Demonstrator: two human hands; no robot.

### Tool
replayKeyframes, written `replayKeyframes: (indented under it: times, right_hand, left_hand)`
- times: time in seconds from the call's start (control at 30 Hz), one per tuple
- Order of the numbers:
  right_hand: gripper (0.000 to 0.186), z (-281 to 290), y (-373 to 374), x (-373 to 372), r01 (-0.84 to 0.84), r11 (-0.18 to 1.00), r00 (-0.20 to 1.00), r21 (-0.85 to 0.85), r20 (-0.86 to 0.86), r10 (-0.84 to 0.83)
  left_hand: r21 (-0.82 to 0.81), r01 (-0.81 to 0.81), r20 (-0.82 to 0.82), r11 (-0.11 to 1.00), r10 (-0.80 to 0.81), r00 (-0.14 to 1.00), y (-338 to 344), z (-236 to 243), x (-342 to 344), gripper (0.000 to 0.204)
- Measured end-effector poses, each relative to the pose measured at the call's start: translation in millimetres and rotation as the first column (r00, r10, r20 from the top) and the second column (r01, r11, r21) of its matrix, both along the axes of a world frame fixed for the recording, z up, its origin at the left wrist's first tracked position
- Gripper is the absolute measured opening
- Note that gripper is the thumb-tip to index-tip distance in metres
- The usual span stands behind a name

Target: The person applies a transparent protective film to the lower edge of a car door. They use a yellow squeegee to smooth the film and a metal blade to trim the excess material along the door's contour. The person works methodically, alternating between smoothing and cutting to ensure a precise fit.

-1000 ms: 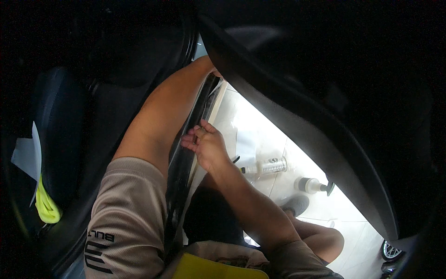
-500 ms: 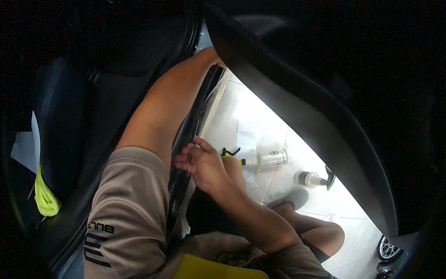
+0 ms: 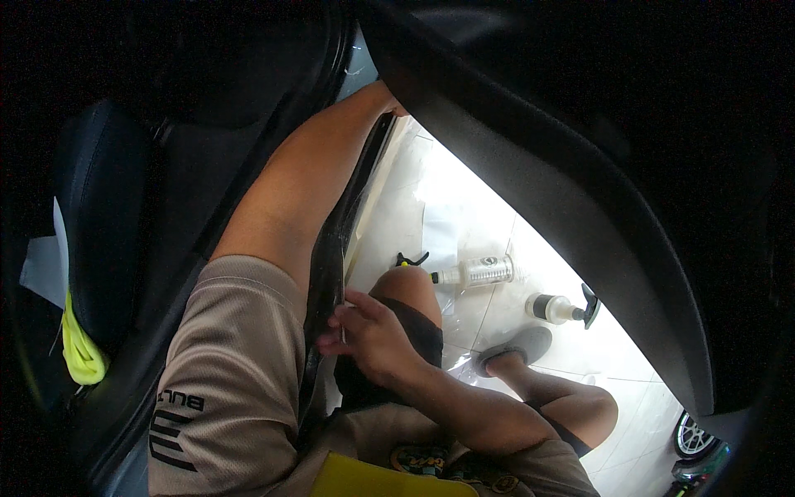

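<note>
My left arm reaches forward along the black door sill (image 3: 327, 257) of a car. Only the edge of my left hand (image 3: 397, 106) shows beside the dark door panel (image 3: 546, 174), which hides its fingers. Nearer to me, my right hand (image 3: 377, 338) is at the sill's outer edge, beside my bent knee. Its fingers are bent and drawn together around a thin pale line that runs along the edge. Whether that line is a loose strip or part of the sill, I cannot make out.
A clear spray bottle (image 3: 484, 271) and a second bottle with a dark label (image 3: 551, 309) lie on the white tiled floor (image 3: 476, 323). At left, a yellow-green cloth (image 3: 81, 348) and a white sheet (image 3: 45, 269) hang by the dark seat (image 3: 108, 215). A wheel (image 3: 694, 435) shows far right.
My right hand has moved back toward me along the sill edge, its fingers still bent. My left arm has stayed nearly in place.
</note>
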State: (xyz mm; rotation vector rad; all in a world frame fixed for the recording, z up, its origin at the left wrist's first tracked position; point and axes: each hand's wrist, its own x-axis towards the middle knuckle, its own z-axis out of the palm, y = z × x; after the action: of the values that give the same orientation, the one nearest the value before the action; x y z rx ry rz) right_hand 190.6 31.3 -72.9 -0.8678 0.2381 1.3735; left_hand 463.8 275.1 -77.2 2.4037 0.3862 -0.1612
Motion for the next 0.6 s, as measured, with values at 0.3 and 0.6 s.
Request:
replayKeyframes:
  times: [0.3,0.6]
  right_hand:
    - [0.038,-11,-70,3,0.072,0.994,0.949,-0.079,0.312,-0.044]
    - [0.040,-141,-150,122,0.551,0.674,0.345,-0.492,0.870,0.353]
  left_hand:
    - [-0.028,-0.055,0.042,0.998,0.056,0.998,-18,-18,8,0.066]
    - [-0.159,-0.306,0.118,0.939,0.326,0.938,-141,-156,-69,0.058]
